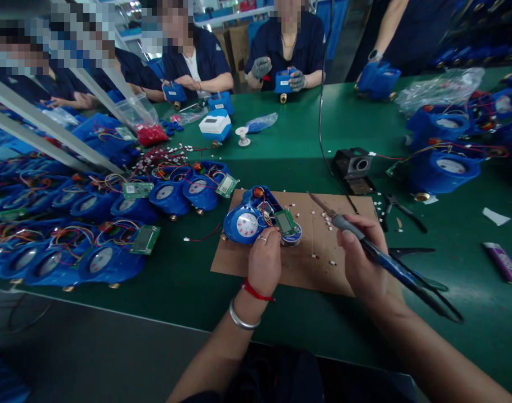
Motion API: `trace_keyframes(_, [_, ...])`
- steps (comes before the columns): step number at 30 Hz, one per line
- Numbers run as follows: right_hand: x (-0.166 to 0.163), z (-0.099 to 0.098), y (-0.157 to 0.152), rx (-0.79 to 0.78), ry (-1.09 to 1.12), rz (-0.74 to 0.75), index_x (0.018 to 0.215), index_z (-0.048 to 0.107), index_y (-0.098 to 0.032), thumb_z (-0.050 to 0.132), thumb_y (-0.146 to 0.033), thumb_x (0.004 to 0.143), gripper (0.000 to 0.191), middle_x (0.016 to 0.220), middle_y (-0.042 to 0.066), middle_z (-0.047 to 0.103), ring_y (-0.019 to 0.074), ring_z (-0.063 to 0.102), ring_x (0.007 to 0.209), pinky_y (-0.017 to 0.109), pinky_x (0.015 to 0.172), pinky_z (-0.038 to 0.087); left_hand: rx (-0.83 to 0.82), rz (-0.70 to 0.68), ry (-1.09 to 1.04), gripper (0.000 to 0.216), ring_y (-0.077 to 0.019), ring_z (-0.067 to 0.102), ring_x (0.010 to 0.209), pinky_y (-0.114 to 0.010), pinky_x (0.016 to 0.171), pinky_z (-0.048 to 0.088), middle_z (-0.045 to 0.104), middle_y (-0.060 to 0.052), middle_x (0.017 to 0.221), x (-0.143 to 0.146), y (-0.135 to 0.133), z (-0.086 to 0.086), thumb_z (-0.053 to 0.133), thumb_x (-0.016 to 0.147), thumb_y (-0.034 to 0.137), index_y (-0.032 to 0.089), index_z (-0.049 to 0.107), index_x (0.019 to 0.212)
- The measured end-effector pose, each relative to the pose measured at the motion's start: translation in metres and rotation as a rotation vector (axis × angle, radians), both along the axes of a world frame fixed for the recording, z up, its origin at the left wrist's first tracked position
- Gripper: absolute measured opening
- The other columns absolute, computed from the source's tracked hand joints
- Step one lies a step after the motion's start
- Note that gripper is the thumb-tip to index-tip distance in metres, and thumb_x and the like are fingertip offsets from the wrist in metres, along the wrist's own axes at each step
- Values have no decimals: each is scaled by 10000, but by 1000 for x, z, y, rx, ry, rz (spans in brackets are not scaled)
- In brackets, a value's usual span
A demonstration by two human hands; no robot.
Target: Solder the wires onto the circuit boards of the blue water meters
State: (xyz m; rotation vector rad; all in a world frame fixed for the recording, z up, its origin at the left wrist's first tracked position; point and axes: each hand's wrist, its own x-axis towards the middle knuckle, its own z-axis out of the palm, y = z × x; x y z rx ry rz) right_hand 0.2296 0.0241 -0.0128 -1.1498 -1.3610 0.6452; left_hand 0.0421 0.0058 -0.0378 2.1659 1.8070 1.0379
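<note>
My right hand (365,257) is closed round the handle of a soldering iron (353,228), whose tip points up and left over a cardboard sheet (323,257). My left hand (265,254) pinches the lower edge of a small green circuit board (286,222) with a display. Thin wires run from the board into an opened blue water meter (246,225) with a round white dial, lying on the cardboard. Partly beneath the board sits a round solder spool (292,238). My left fingertips are partly hidden by the board's edge.
Many blue meters (98,260) with wires stand in rows at left. A soldering iron stand (354,168) is behind the cardboard; pliers (402,212) and a purple tube (503,263) lie at right. Small white connectors (332,262) are scattered about. Co-workers (287,50) handle meters across the table.
</note>
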Motion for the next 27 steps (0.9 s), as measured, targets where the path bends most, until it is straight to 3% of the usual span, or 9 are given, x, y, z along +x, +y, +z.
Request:
trace_keyframes(3, [6,-3,7,-64,125,25,977,565,-231,582,-377,883,175,696,-12,516,128,492,577,257,520,393,5,5,-8,179,-211,593,1066,-407,943,532,625,-107,1090,1,1,-2,442,924,47,133,590,977])
trace_keyframes(7, [12,-8,16,-143,279,215,871,540,-230,611,-343,863,134,544,-57,451,106,424,454,234,431,298,20,15,0,182,-217,604,1066,-402,927,545,634,-113,1095,0,1,-4,446,923,49,138,597,971])
trace_keyframes(13, [11,-16,27,-269,219,277,735,525,-213,590,-354,867,203,493,-56,454,92,381,404,228,396,261,50,19,-6,163,-215,614,1050,-396,929,548,643,-112,1072,0,1,-4,470,910,45,128,607,944])
trace_keyframes(27, [8,-25,34,-355,181,305,727,526,-204,547,-279,868,160,496,-63,454,74,395,393,204,380,264,-2,3,-97,159,-200,608,1037,-419,926,548,643,-104,1061,-1,3,3,456,930,71,133,601,944])
